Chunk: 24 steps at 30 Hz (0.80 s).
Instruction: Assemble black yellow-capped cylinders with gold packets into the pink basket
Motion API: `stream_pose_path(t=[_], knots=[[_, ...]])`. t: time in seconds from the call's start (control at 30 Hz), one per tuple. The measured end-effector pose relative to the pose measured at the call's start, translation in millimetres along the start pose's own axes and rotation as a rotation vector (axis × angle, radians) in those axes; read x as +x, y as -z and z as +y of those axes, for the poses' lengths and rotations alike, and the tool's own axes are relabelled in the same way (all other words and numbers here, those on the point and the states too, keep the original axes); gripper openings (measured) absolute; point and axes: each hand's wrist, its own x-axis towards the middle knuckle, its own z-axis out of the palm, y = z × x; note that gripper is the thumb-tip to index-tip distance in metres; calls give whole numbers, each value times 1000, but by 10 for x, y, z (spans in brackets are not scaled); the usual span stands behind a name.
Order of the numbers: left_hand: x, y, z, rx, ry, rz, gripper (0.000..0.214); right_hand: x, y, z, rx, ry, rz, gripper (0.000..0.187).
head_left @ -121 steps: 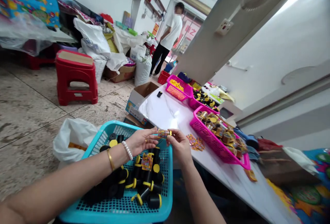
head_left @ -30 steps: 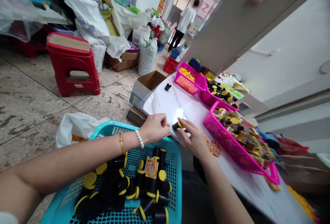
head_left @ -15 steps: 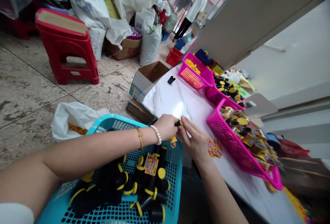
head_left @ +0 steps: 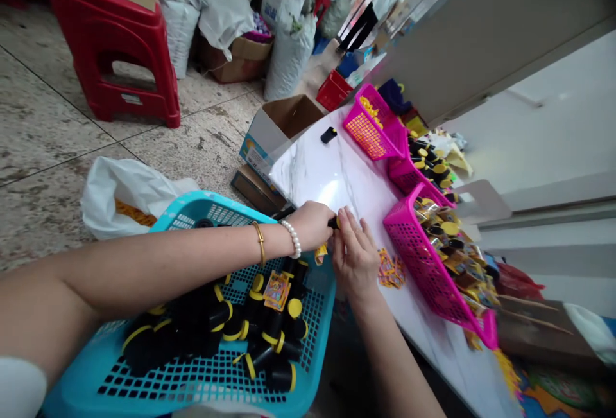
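Note:
A small black canister (head_left: pixel 333 222) with a yellow end lies between my two hands, mostly covered by fingers. My left hand (head_left: pixel 312 228), with a pearl bracelet at the wrist, is closed around its black body. My right hand (head_left: pixel 357 255) presses its fingers together over the yellow end. Below my left hand a small yellow printed wrapper (head_left: pixel 321 253) sticks out; whether the fingers grip it is hidden. Under my left arm stands a blue basket (head_left: pixel 321 341) of black canisters with yellow caps (head_left: pixel 294 307). An orange printed card (head_left: pixel 276 290) lies on top of them.
Printed cards (head_left: pixel 391 270) lie on the white marbled table (head_left: pixel 308 164), beside a pink basket (head_left: pixel 418 264) of wrapped canisters. Further pink baskets (head_left: pixel 368 135) stand behind. One black canister (head_left: pixel 328 135) sits near the far edge. A cardboard box (head_left: pixel 262 135) and red stool (head_left: pixel 115 45) stand left.
The view has shifted slightly. My right-hand fingers have closed further over the canister's yellow end, hiding more of it. My left hand keeps its hold.

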Motion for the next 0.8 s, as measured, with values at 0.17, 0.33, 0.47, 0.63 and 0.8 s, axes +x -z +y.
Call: stream_pose_path(t=[0.17, 0.33, 0.47, 0.63, 0.8], knots=[[-78, 122, 14, -85, 46, 7, 24, 215, 203, 81, 143, -29, -152, 37], [-480, 425, -32, -317, 246, 28, 28, 265, 235, -60, 236, -222, -144, 24], [-1043, 658, -42, -436, 300, 145, 22, 34, 259, -435, 807, -531, -181, 15], [-1613, 575, -35, -539, 399, 382, 18, -372, 177, -1067, 1561, -829, -408, 27], [-1782, 347, -2, -664, 466, 534, 20, -583, -21, -1627, 1682, -928, -468, 37]])
